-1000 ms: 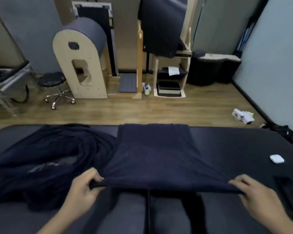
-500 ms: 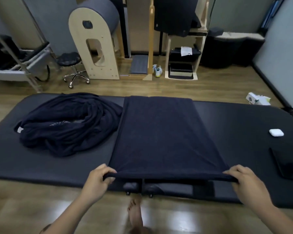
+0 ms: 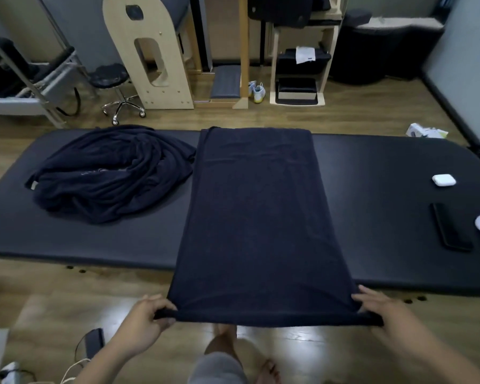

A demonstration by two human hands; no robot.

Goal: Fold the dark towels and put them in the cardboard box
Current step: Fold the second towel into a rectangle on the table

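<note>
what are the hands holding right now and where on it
Both grip the flat dark towel by its near edge: left hand at the near-left corner, right hand at the near-right corner.

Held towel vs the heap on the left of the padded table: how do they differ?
The held towel is spread flat, a long smooth rectangle; the heap is bunched in rumpled folds. The held towel's near edge overhangs the padded table, gripped at its corners by the left hand and right hand; the heap lies wholly on the table, untouched. Both are dark navy cloth.
</note>
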